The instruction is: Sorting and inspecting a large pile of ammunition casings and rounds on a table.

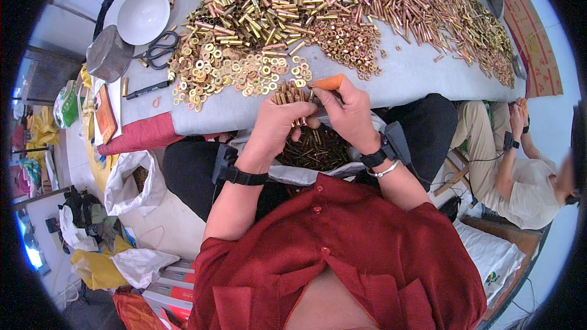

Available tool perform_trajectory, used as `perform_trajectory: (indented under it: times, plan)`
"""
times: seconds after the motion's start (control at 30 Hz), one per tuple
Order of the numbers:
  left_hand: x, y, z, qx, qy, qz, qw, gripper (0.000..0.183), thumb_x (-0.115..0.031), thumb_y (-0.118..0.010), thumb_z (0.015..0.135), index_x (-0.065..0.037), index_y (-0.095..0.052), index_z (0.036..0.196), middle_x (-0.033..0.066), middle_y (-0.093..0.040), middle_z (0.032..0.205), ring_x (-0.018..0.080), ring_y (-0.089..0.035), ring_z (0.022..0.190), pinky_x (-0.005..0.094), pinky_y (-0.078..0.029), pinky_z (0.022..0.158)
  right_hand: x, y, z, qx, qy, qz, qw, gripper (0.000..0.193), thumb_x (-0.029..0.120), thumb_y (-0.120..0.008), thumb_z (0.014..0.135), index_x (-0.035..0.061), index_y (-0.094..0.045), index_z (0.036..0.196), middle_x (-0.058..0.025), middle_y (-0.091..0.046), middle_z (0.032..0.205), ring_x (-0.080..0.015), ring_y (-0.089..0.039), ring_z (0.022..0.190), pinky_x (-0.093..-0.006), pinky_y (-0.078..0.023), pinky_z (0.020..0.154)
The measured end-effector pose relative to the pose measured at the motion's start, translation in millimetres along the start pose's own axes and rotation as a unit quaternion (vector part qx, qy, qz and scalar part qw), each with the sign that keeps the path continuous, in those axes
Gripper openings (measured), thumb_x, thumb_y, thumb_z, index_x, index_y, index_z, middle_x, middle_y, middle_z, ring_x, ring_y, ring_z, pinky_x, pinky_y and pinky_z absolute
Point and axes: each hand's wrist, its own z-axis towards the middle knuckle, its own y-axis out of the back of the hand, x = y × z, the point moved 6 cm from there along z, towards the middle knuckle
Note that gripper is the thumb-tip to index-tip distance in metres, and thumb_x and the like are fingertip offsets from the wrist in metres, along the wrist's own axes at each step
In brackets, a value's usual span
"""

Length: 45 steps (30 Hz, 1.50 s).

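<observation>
My left hand [275, 121] is closed round a bundle of brass-coloured bolts [290, 94], their ends pointing away from me. Right beside it, my right hand [350, 115] is closed in a pinch at the bundle's edge; an orange finger cover [328, 82] sits on its index finger. What lies between those fingertips is too small to make out. Below both hands, an open white sack [315, 150] in my lap holds many dark bolts. Just beyond the hands on the table lie flat gold washers [229, 73] and a heap of coppery nuts [351, 43].
Heaped metal sleeves [257, 9] and longer tubes [422, 0] cover the far table [428, 73]. At left are a white bowl [143, 16], a metal container [110, 54], scissors [160, 51], a black marker [148, 89] and a phone [105, 113]. A co-worker [520, 177] sits at right.
</observation>
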Motion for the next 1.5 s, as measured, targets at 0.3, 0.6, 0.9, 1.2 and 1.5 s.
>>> perform_trajectory:
  times: [0.3, 0.6, 0.9, 1.2, 1.5]
  plan:
    - [-1, 5, 3, -0.019, -0.041, -0.066, 0.997, 0.015, -0.007, -0.065, 0.080, -0.001, -0.060, 0.092, 0.0046, -0.063, 0.073, 0.0105, -0.061, 0.055, 0.0182, -0.035, 0.033, 11, 5, -6, -0.006, 0.181, -0.122, 0.976, 0.018, 0.006, -0.064, 0.081, 0.0033, -0.061, 0.099, -0.0161, -0.063, 0.096, -0.0314, -0.062, 0.084, -0.0348, -0.050, 0.070]
    - [-10, 10, 2, -0.092, -0.079, -0.052, 0.991, 0.013, -0.007, -0.067, 0.079, -0.002, -0.060, 0.089, 0.0039, -0.062, 0.071, 0.0105, -0.060, 0.055, 0.0188, -0.036, 0.033, -20, 11, 57, -0.075, 0.135, -0.412, 0.898, 0.017, 0.016, -0.070, 0.071, 0.0063, -0.058, 0.078, -0.0108, -0.054, 0.080, -0.0314, -0.053, 0.079, -0.0430, -0.042, 0.067]
    - [-6, 8, 5, -0.082, -0.067, -0.041, 0.994, 0.014, -0.005, -0.067, 0.077, -0.002, -0.059, 0.088, 0.0054, -0.061, 0.066, 0.0083, -0.054, 0.045, 0.0191, -0.034, 0.032, -29, 9, 33, 0.020, -0.124, 0.036, 0.991, 0.015, 0.013, -0.068, 0.083, 0.0035, -0.059, 0.091, 0.0036, -0.058, 0.084, -0.0018, -0.049, 0.072, -0.0183, -0.041, 0.064]
    - [-7, 7, 4, -0.074, -0.047, -0.015, 0.996, 0.021, -0.006, -0.070, 0.074, -0.004, -0.056, 0.090, 0.0039, -0.061, 0.063, 0.0059, -0.048, 0.041, 0.0189, -0.031, 0.032, -23, 7, 16, 0.023, -0.119, 0.188, 0.975, 0.012, 0.008, -0.066, 0.083, 0.0024, -0.059, 0.091, -0.0004, -0.062, 0.083, -0.0054, -0.054, 0.073, -0.0223, -0.046, 0.064]
    - [-8, 4, -1, -0.071, -0.032, 0.024, 0.997, 0.022, -0.007, -0.070, 0.074, -0.004, -0.055, 0.089, 0.0022, -0.060, 0.063, 0.0065, -0.054, 0.047, 0.0188, -0.031, 0.035, -22, 9, 8, 0.009, -0.114, 0.168, 0.979, 0.017, 0.008, -0.064, 0.086, 0.0018, -0.057, 0.101, -0.0016, -0.062, 0.096, -0.0060, -0.055, 0.084, -0.0214, -0.046, 0.074]
